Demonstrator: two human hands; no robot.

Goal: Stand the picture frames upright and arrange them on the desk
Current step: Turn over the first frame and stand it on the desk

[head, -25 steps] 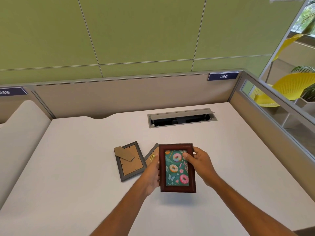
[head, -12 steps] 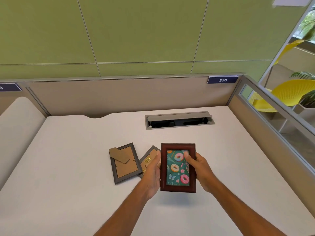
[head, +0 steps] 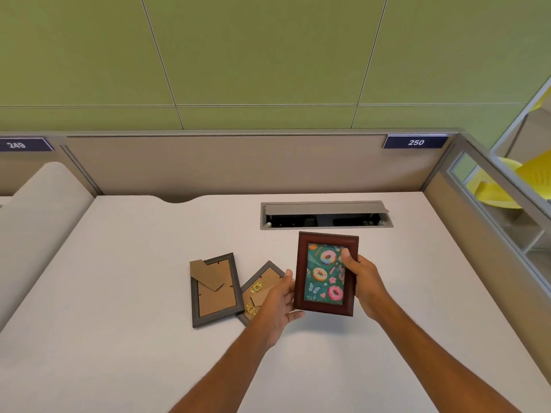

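A dark red wooden frame (head: 326,275) with a donut picture on teal is held above the white desk (head: 119,293), face toward me. My right hand (head: 365,281) grips its right edge, thumb on the glass. My left hand (head: 280,302) touches its left edge, with the fingers partly behind the frame. Two grey frames lie face down to the left. One grey frame (head: 214,289) shows a cardboard back with its stand flap. The second grey frame (head: 259,290) has gold hinges and is partly under my left hand.
A grey cable hatch (head: 326,214) with its lid raised sits in the desk just beyond the held frame. Beige partition panels (head: 238,165) close off the back and right side. A rounded beige divider (head: 38,210) stands at the left. Yellow chairs (head: 504,183) show beyond the glass.
The red frame has been lifted a little and moved away from me toward the hatch. My left hand has loosened to a lighter touch on its edge. The grey frames have not moved.
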